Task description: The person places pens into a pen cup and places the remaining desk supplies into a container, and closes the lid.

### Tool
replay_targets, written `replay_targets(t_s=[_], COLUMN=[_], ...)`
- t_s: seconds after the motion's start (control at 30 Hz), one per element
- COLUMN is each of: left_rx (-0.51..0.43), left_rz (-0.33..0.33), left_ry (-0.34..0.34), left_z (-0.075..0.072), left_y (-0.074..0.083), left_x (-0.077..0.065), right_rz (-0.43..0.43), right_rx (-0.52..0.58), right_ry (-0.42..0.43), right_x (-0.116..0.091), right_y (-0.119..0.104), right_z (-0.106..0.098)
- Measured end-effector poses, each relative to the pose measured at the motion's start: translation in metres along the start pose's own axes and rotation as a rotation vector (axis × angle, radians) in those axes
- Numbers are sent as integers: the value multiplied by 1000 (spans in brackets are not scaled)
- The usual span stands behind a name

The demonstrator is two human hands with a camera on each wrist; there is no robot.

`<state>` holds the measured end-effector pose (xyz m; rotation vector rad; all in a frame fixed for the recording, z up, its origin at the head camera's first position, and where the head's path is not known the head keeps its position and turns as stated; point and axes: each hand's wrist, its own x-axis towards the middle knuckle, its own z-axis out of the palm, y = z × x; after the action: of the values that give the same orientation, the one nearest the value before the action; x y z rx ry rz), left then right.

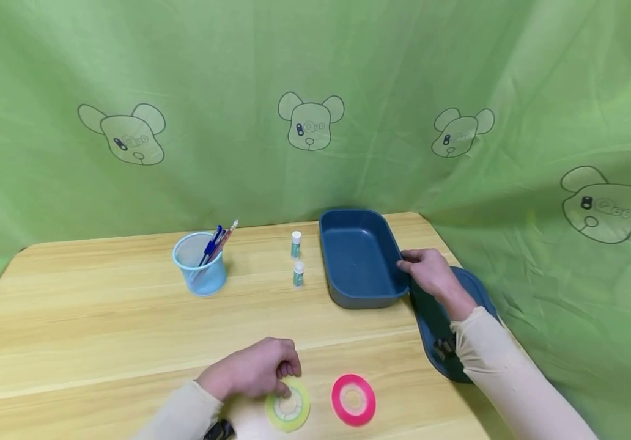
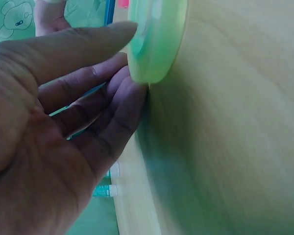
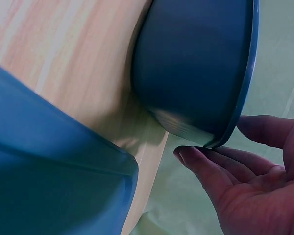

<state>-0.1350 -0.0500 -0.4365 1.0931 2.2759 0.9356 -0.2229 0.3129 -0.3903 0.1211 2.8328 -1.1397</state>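
Observation:
In the head view my left hand (image 1: pixel 257 370) is at a yellow-green tape roll (image 1: pixel 273 417) lying near the table's front. The left wrist view shows the thumb against the roll's face (image 2: pixel 159 44) and the curled fingers at its edge. A pink tape roll (image 1: pixel 339 403) lies just to the right. My right hand (image 1: pixel 431 272) grips the right rim of a dark blue open box (image 1: pixel 356 260), with the thumb on the inner side and the fingers outside. Beneath the right forearm is a blue lid (image 1: pixel 431 333), partly hidden by it.
A light blue cup (image 1: pixel 205 278) with several pens and pencils stands left of centre. Two small white-capped glue sticks, a far one (image 1: pixel 296 246) and a nearer one (image 1: pixel 298 276), stand left of the box. A green curtain (image 1: pixel 227 177) hangs behind and to the right.

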Motion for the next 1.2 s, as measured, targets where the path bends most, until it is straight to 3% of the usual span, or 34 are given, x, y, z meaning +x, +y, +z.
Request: replay_targets(t_s=[0.3, 0.53, 0.97, 1.2], left_rx=[150, 238, 261, 194], left_rz=[-21, -13, -40, -85], left_ry=[-16, 35, 83, 113], left_z=[4, 6, 5, 2], left_y=[7, 9, 7, 6], left_x=[3, 4, 7, 8], right_rz=[8, -14, -13, -12], right_rx=[5, 5, 37, 58], right_ry=[-9, 7, 14, 4], right_x=[0, 1, 2, 3], right_y=[1, 3, 5, 6], right_z=[0, 1, 2, 2])
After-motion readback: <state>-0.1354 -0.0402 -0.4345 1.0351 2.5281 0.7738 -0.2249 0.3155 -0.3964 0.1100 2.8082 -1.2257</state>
